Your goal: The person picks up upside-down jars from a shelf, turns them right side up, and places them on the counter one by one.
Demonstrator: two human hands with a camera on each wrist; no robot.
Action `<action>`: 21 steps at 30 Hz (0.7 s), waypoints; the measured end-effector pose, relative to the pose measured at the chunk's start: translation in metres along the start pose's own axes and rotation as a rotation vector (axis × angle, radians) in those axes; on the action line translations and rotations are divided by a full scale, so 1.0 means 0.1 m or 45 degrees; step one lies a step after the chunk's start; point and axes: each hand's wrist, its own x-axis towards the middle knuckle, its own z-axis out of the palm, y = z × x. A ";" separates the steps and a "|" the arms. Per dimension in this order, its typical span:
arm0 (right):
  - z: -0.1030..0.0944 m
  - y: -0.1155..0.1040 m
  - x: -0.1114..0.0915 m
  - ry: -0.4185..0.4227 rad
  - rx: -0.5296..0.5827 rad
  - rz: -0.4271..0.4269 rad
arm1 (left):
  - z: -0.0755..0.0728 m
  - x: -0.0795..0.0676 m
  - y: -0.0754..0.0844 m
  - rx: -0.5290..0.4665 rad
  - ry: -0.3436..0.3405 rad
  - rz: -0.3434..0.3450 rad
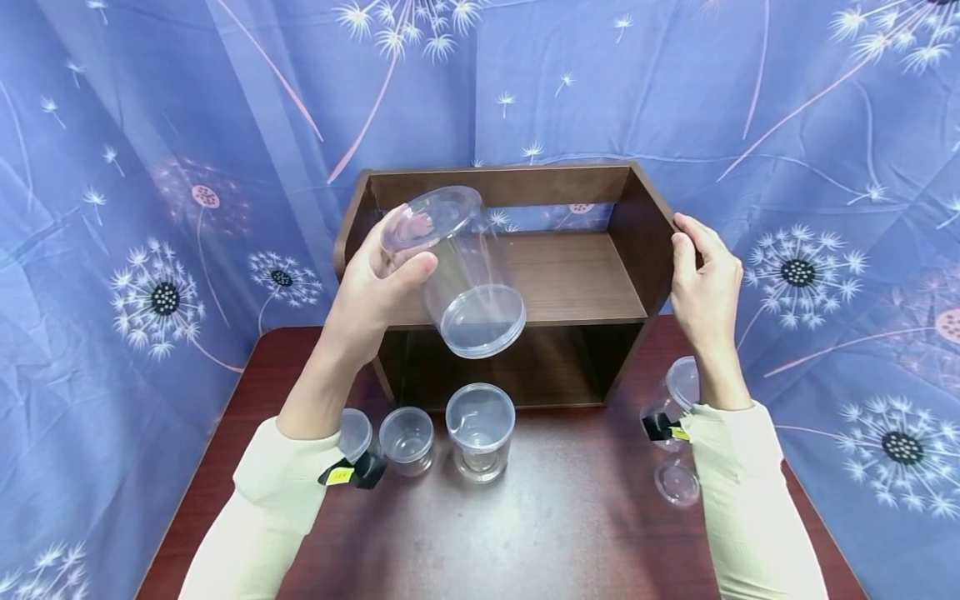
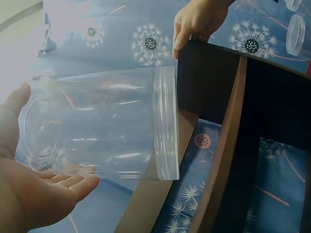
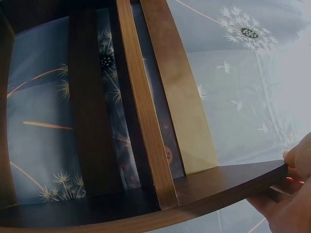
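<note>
My left hand grips a large clear plastic jar by one end, with thumb and fingers around it. The jar is tilted above the front of a brown wooden two-tier shelf, its ridged, lid-like end pointing down and right. In the left wrist view the jar looks see-through, with no contents visible. My right hand pinches the upper edge of the shelf's right side panel; the right wrist view shows its fingers at the panel's corner.
Before the shelf stand clear containers: a taller one, a smaller one and one partly behind my left wrist. Another container and a small clear round piece are by my right forearm. A blue dandelion-patterned curtain surrounds the dark red table.
</note>
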 end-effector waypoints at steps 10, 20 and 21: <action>0.00 0.00 0.01 0.007 0.031 0.041 | 0.08 -0.22 -0.12 -0.038 -0.031 -0.089; 0.01 0.00 0.01 0.012 0.040 0.038 | 0.21 -0.37 -0.30 -0.146 -0.077 -0.109; 0.01 0.01 0.01 0.012 0.041 0.039 | 0.23 -0.38 -0.32 -0.153 -0.083 -0.114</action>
